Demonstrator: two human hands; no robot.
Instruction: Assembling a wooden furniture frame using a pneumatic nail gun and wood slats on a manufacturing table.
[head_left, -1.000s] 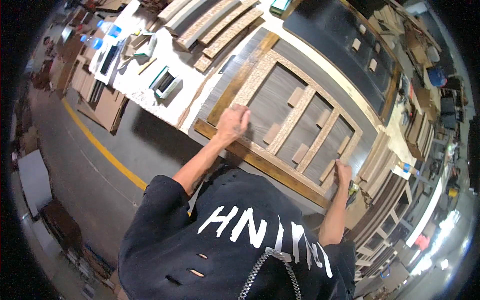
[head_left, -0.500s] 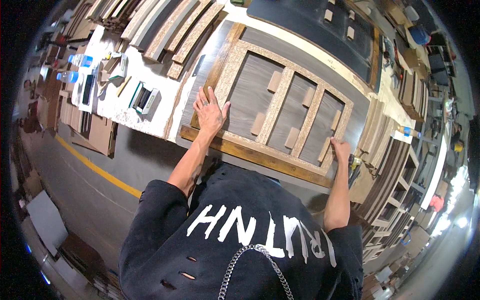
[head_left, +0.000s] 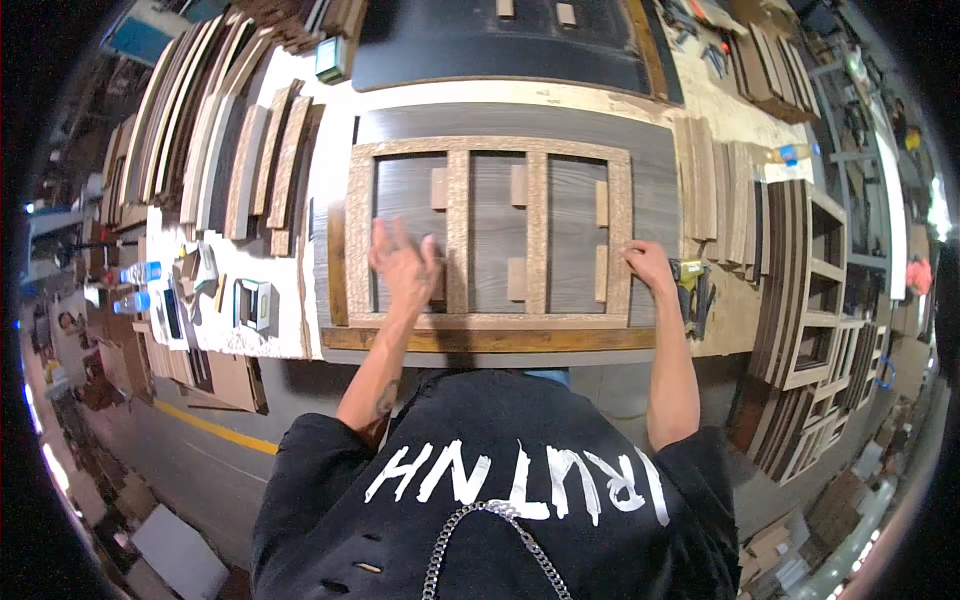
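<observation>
A chipboard frame [head_left: 537,232] with two inner uprights and three openings lies flat on a grey wood-grain panel [head_left: 655,150]. Small wooden blocks, such as one block [head_left: 518,187], sit against its rails inside the openings. Brown wooden strips border it: a side strip [head_left: 338,265] on the left, a front strip [head_left: 490,341] along the near edge. My left hand [head_left: 405,268] is over the left opening, fingers spread, holding nothing; it partly hides a block. My right hand [head_left: 652,264] is at the frame's right rail, fingers curled together with their tips at the rail; anything between them is hidden.
A yellow-and-black tool [head_left: 690,283] lies right of my right hand. Stacked wooden strips [head_left: 705,185] stand beyond it. On the left are chipboard strips [head_left: 270,150], an open box [head_left: 252,302] and plastic bottles [head_left: 140,272]. A dark panel [head_left: 450,45] lies at the far side.
My left hand has left the brown side strip and moved right, over the left opening. My right hand remains by the right rail. The view has turned, so the frame now appears square-on.
</observation>
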